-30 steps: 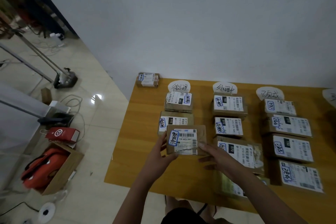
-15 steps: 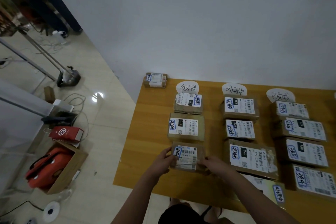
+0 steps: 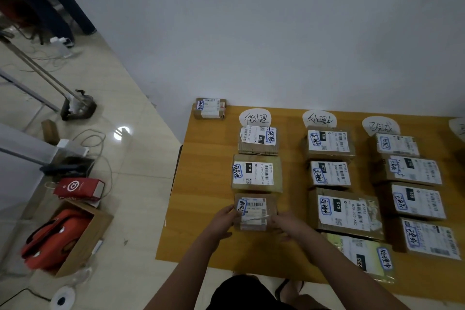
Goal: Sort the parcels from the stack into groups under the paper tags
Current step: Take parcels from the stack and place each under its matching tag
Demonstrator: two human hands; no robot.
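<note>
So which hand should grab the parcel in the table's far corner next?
Probably left: the left hand is nearer the corner parcel; the right hand would have to cross the small parcel both hold.

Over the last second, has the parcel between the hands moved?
Yes. The parcel came toward the person: earlier it overlapped the near edge of the 010 parcel, now it lies clear of it.

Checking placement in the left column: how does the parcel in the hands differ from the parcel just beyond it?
The parcel in the hands is smaller; the parcel just beyond it is wider. The first is held at its sides by the left hand and right hand; the second lies untouched. Both are brown cardboard with white labels, under the left paper tag.
</note>
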